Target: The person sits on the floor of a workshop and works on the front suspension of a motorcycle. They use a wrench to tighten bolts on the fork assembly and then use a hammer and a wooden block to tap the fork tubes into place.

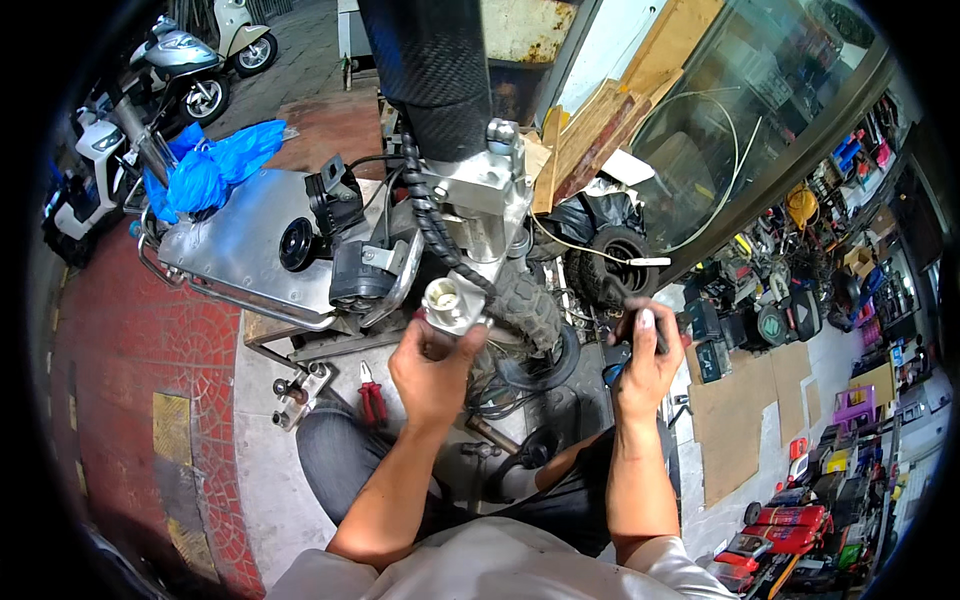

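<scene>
My left hand (435,375) is closed round a silver metal block (455,308) with a round socket in its top. The block sits at the lower end of a metal assembly (480,205) under a thick black tube (425,70). A spiral-wrapped cable (425,205) runs down beside it. My right hand (645,365) is raised apart from the block, its fingers curled round a small dark object (630,322) whose kind I cannot make out. Red-handled pliers (372,395) and a silver clamp plate (303,395) lie on the floor left of my left hand.
A metal deck (250,240) with a round black horn (297,244) and blue plastic bag (225,170) stands at the left. A knobbly tyre (528,312) is behind the block. Loose tyres (608,268), cardboard (735,420) and tools crowd the right. Scooters (190,75) stand far left.
</scene>
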`<action>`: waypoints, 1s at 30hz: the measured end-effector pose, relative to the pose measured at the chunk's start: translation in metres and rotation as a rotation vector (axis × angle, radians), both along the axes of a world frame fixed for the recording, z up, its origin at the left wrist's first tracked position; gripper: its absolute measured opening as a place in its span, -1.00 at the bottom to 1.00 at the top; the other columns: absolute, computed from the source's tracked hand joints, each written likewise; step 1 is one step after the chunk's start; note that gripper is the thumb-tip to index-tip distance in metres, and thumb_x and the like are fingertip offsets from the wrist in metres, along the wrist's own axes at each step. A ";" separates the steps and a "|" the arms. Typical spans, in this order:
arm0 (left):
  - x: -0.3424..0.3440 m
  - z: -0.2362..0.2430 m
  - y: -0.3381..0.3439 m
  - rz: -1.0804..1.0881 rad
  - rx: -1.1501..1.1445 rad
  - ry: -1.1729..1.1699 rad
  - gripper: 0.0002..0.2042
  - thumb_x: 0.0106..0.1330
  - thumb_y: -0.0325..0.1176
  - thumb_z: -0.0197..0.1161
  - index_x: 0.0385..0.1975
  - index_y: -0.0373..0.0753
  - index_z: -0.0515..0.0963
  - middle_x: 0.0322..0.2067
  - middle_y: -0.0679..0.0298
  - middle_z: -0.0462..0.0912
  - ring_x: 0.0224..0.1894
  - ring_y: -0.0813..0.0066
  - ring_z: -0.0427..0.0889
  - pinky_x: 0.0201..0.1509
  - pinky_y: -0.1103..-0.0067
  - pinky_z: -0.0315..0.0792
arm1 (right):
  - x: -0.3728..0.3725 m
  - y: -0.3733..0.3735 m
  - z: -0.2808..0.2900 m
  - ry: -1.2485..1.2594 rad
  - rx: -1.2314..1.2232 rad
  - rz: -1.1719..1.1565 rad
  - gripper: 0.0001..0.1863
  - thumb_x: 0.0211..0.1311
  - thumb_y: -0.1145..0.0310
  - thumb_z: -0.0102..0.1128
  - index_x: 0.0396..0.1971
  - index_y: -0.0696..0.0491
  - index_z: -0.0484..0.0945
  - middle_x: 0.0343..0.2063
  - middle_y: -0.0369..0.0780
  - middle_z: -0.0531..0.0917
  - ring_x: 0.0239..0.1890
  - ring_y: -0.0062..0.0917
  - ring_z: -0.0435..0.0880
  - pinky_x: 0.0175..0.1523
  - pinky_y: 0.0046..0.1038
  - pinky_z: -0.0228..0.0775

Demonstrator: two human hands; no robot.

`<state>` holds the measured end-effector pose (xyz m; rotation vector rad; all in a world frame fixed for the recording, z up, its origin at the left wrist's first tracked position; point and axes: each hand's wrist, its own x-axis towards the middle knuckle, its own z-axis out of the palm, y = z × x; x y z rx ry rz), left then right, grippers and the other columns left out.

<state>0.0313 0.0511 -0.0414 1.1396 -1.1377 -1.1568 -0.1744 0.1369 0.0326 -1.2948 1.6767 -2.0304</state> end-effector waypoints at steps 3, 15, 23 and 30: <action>0.020 0.003 -0.007 0.008 0.062 -0.128 -0.45 0.12 0.11 0.58 -0.39 -0.32 0.53 -0.49 0.33 0.58 -0.42 0.60 0.48 -0.30 0.57 0.43 | -0.013 -0.022 -0.002 -0.028 -0.060 0.053 -0.70 0.55 0.24 0.06 -0.13 0.22 0.58 -0.46 -0.31 0.53 -0.41 -0.67 0.46 -0.27 -0.58 0.34; 0.018 0.002 -0.007 -0.198 0.108 -0.161 -0.23 0.55 0.27 -0.10 -0.75 -0.32 0.48 -0.74 0.24 0.50 -0.66 0.48 0.50 -0.49 0.54 0.38 | -0.030 -0.039 -0.058 -0.265 -0.066 0.148 -0.71 0.54 0.23 0.12 -0.08 0.19 0.59 -0.45 -0.34 0.56 -0.39 -0.70 0.51 -0.24 -0.61 0.39; -0.068 0.093 0.027 -0.394 -0.465 -0.297 -0.68 0.43 -0.17 0.27 -0.16 -0.38 0.61 -0.18 0.10 0.69 -0.12 0.18 0.69 -0.01 0.38 0.56 | -0.050 -0.036 -0.063 -0.346 -0.116 0.163 -0.71 0.57 0.26 0.07 0.01 0.18 0.53 -0.45 -0.34 0.57 -0.41 -0.73 0.46 -0.26 -0.65 0.32; -0.138 0.125 -0.058 0.061 -0.528 -0.602 -0.23 0.26 -0.20 0.36 0.34 -0.56 0.19 0.38 -0.37 0.15 0.45 -0.31 0.13 0.54 0.10 0.03 | -0.063 -0.024 -0.056 -0.409 -0.146 0.135 -0.71 0.58 0.25 0.05 -0.01 0.19 0.54 -0.46 -0.31 0.60 -0.46 -0.71 0.50 -0.32 -0.63 0.35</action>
